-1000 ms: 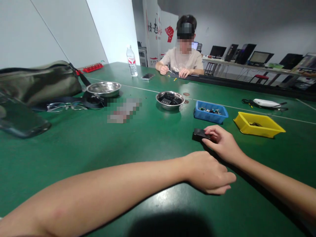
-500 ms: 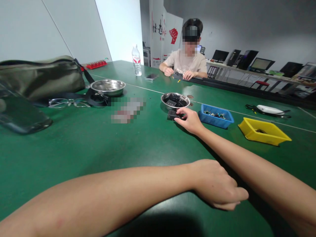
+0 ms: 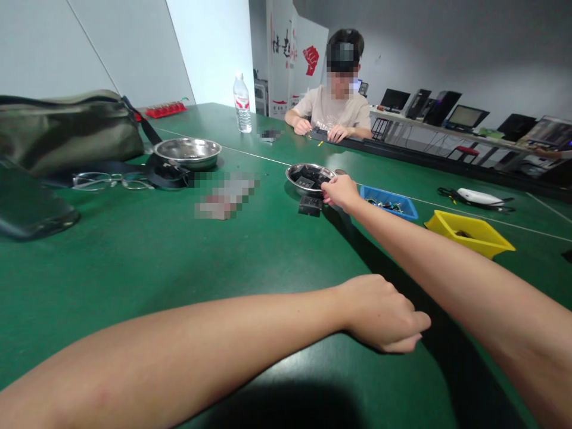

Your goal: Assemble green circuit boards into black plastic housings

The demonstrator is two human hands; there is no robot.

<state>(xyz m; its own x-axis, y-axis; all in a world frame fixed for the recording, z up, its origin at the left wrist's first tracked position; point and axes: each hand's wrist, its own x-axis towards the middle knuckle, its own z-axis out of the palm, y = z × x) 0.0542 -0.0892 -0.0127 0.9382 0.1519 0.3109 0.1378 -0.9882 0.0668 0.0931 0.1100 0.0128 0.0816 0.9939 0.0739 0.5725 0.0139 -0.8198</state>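
Observation:
My right hand (image 3: 342, 192) is at the right side of a steel bowl (image 3: 292, 186) that holds several black box-shaped parts (image 3: 315, 174). Its fingers are bent together at the rim; whether they grip a part or the rim is hidden. Just in front of the bowl, a black rectangular box (image 3: 310, 206) lies on the green table, apart from my fingers. Closer to me, my left hand (image 3: 383, 313) is curled into a fist low over the table, its thumb side pointing right. The inside of that fist cannot be seen.
To the right are a blue bin (image 3: 388, 202) of small metal parts and a yellow bin (image 3: 469, 234). On the left are another steel bowl (image 3: 187, 154), glasses (image 3: 111, 180) and a bag (image 3: 67, 134). A bottle (image 3: 242, 104) and a seated person (image 3: 337, 107) are across the table.
My right hand has let go of the black box, leaving it on the table, and has shifted right and up to the bowl's edge. The left fist appears slightly higher and further left.

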